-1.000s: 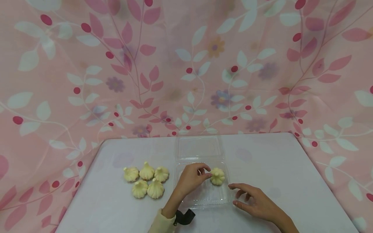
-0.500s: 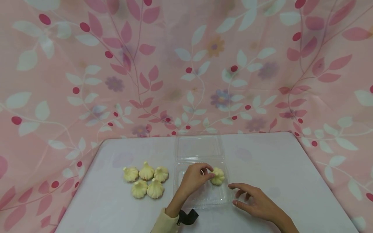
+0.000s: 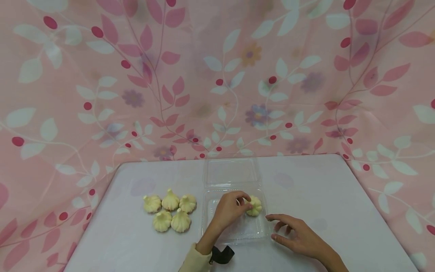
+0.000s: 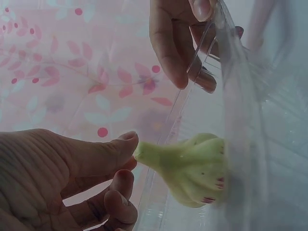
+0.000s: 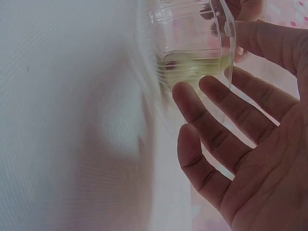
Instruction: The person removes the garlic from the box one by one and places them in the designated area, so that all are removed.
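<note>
A pale garlic bulb (image 3: pixel 255 206) lies in the right part of a clear plastic clamshell box (image 3: pixel 234 238), whose lid stands open toward the back. My left hand (image 3: pixel 228 207) reaches over the box. Its thumb and index finger pinch the end of the bulb's stem, seen close in the left wrist view on the garlic bulb (image 4: pixel 192 166). At the box's right edge is my right hand (image 3: pixel 299 234), fingers spread and loosely bent, fingertips at the rim. The right wrist view shows this right hand (image 5: pixel 245 130) beside the clear wall, with the bulb behind it.
Several more garlic bulbs (image 3: pixel 171 200) sit in two rows left of the box. The box's lid (image 3: pixel 232 172) lies folded back near the far table edge. A pink floral cloth (image 3: pixel 217 75) hangs behind the white table (image 3: pixel 340 196).
My left hand has shifted slightly right, bringing its thumb and index finger onto the bulb's stem. The right hand and the box have stayed where they were.
</note>
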`<state>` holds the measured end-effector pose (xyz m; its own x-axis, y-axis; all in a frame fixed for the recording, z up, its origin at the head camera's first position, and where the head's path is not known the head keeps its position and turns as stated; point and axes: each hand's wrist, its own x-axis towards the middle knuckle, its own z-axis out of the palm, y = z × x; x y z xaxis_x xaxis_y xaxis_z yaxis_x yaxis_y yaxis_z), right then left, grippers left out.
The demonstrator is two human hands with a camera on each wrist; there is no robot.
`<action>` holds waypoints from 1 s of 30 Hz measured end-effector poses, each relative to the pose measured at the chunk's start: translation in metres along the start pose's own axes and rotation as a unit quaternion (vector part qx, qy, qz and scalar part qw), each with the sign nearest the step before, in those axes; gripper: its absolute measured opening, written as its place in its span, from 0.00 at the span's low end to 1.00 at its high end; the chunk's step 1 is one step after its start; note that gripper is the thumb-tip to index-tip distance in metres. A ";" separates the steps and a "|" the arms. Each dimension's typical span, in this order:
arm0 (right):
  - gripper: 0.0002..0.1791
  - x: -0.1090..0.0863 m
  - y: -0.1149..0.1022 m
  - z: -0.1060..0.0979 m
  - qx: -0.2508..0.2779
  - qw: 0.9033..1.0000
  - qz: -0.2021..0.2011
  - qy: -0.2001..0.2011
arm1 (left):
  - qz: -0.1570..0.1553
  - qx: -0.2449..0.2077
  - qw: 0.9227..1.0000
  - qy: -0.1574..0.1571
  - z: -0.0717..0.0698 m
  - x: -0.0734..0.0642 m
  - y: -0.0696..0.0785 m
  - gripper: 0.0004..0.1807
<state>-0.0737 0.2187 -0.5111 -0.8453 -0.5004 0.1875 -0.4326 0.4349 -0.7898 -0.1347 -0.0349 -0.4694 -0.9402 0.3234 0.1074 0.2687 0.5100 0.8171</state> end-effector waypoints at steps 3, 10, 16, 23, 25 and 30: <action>0.26 0.000 0.000 0.000 0.003 1.000 -0.003 0.002 | 0.001 0.002 1.000 0.004 0.002 0.001 0.000 0.07; 0.26 0.000 0.001 0.001 0.003 1.000 -0.007 0.005 | -0.009 -0.008 1.000 0.005 0.006 0.001 0.001 0.07; 0.25 0.000 0.002 0.001 0.004 1.000 -0.011 0.008 | -0.011 -0.006 1.000 0.004 0.009 0.001 0.004 0.07; 0.25 -0.001 0.002 0.001 0.009 1.000 -0.011 0.006 | -0.015 0.000 1.000 0.001 0.012 0.000 0.005 0.09; 0.25 -0.001 0.002 0.001 0.008 1.000 -0.013 0.006 | -0.016 0.005 1.000 -0.001 0.014 0.000 0.004 0.09; 0.25 -0.001 0.001 0.001 0.010 1.000 -0.005 0.005 | -0.018 0.012 1.000 -0.003 0.016 0.001 0.003 0.09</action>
<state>-0.0731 0.2187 -0.5127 -0.8442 -0.4970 0.2008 -0.4344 0.4150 -0.7994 -0.1314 -0.0205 -0.4754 -0.9479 0.3098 0.0748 0.2401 0.5397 0.8069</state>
